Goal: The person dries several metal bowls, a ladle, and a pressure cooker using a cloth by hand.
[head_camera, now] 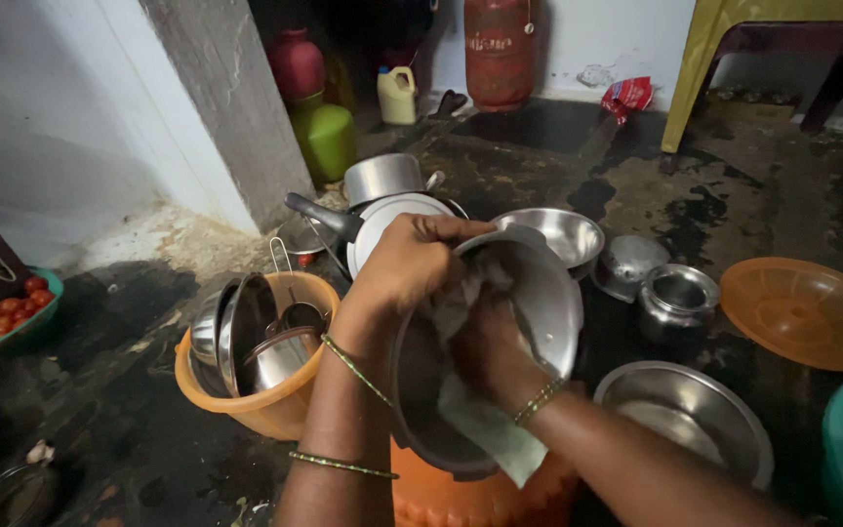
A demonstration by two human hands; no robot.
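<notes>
My left hand grips the top rim of a large steel pot, tilted on its side with its mouth towards me. My right hand is inside the pot, closed on a pale cloth that hangs out over the lower rim. Thin bangles sit on both wrists. The pot rests above an orange plastic container at the bottom centre.
An orange tub at the left holds several steel vessels. Steel bowls, a small steel pot and a black-handled pan stand on the wet dark floor. An orange plastic lid lies right; tomatoes left.
</notes>
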